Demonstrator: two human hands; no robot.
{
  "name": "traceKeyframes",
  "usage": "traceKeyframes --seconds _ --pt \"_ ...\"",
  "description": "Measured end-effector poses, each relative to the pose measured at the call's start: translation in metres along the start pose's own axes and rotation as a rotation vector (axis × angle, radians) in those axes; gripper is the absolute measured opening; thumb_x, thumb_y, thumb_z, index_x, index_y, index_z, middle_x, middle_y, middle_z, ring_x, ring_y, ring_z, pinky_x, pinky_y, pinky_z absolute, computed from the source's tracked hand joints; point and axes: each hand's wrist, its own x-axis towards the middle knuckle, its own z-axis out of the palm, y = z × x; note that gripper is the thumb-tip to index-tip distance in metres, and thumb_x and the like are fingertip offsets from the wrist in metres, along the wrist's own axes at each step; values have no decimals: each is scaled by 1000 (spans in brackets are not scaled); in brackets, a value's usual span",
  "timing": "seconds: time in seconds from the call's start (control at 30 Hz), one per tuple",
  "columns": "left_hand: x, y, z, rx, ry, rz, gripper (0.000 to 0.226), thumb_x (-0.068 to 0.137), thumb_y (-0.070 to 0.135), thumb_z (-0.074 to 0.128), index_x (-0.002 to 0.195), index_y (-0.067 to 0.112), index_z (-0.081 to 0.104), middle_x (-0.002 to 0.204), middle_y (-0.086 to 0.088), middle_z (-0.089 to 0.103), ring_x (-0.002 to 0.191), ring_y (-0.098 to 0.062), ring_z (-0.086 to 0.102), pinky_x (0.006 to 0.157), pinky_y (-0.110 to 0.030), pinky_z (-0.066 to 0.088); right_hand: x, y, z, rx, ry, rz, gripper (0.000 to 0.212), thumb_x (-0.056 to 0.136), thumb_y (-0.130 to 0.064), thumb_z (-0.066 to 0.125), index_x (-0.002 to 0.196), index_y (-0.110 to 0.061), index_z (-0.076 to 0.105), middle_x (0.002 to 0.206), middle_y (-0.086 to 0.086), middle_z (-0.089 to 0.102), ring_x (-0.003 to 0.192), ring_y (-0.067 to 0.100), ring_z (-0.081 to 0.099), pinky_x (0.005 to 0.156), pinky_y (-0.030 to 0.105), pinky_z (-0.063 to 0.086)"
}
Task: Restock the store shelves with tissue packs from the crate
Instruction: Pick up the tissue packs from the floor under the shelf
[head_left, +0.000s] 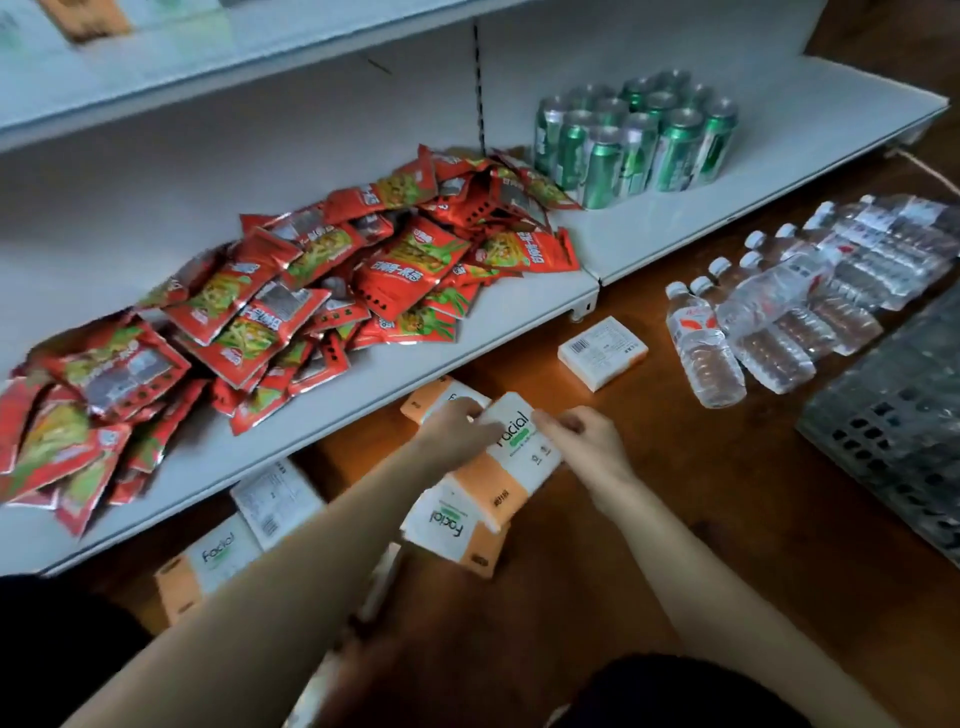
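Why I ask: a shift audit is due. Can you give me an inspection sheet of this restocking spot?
Surface: brown wooden floor; tissue packs lie on it.
Job's things: orange-and-white "Facial" tissue pack in hand, over a second such pack; white barcode-side-up pack apart; grey perforated plastic crate at right.
Clutter: clear plastic water bottles on the floor.
Hands: left hand and right hand both hold the upper pack.
Cables: pale cord by the shelf's end; kind unclear.
Surroundings: white metal shelf bears red snack packets and green drink cans.
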Motion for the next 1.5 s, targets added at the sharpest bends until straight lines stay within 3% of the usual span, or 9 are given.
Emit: traceKeyframes --seconds 0.3,0.47,0.63,0.73,0.83,1.07,1.23,1.37,1.5 --pt "-87 33 -152 95 338 310 24 87 28 63 106 14 66 90 0 60 84 -18 58 69 -26 46 -44 -155 49 147 -179 -401 13 85 -21 65 97 -23 60 84 -19 55 77 -7 51 58 -5 37" --pt "-123 16 -220 -22 738 450 31 82 27 69 110 15 63 93 2 61 88 -15 60 81 -24 45 -76 -221 103 193 -166 -608 13 86 -21 64 80 -30 56 78 -21 55 72 -6 52 60 0 41" --pt "-155 -24 -281 -359 1088 522 43 83 33 66 115 11 47 109 -3 53 100 -24 58 89 -44 50 -99 -274 175 290 -167 -709 17 85 -21 65 71 -28 58 73 -13 60 68 1 54 66 17 43" --pt "-175 -53 -314 -445 1193 559 34 87 29 63 111 14 46 109 1 51 101 -15 57 84 -32 51 -114 -303 224 343 -187 -735 14 85 -24 64 72 -27 59 74 -12 61 70 2 54 66 18 43" --pt "-194 -79 -340 -529 1239 571 36 88 29 61 115 11 47 104 7 52 90 0 57 71 -10 49 -129 -328 276 358 -238 -737 14 86 -25 62 73 -25 59 73 -9 59 68 3 51 63 19 41" --pt "-216 -150 -412 -541 1297 474 57 79 31 62 132 18 46 130 -6 50 114 -15 55 91 -37 53 -163 -356 373 228 -438 -736 14 88 -31 58 86 -18 62 82 -9 63 76 3 56 64 18 42" --pt "-232 -179 -480 -637 1422 351 39 79 19 64 116 8 56 100 -4 65 86 -13 62 74 -26 51 -179 -369 422 64 -623 -867 33 79 -24 70 111 -15 63 110 -2 66 103 12 61 91 32 50" --pt "-235 -199 -515 -531 1445 310 9 89 22 55 84 21 62 76 7 62 70 -9 60 74 -32 52 -189 -382 458 2 -570 -1017 34 79 -17 70 111 -10 62 106 1 66 94 13 61 86 26 48" --pt "-232 -225 -525 -478 1184 267 42 84 43 57 120 20 58 119 -6 63 105 -16 62 91 -33 48 -186 -376 477 -61 -521 -1039 34 81 -16 68 113 -9 59 106 -1 62 98 12 57 85 23 44"
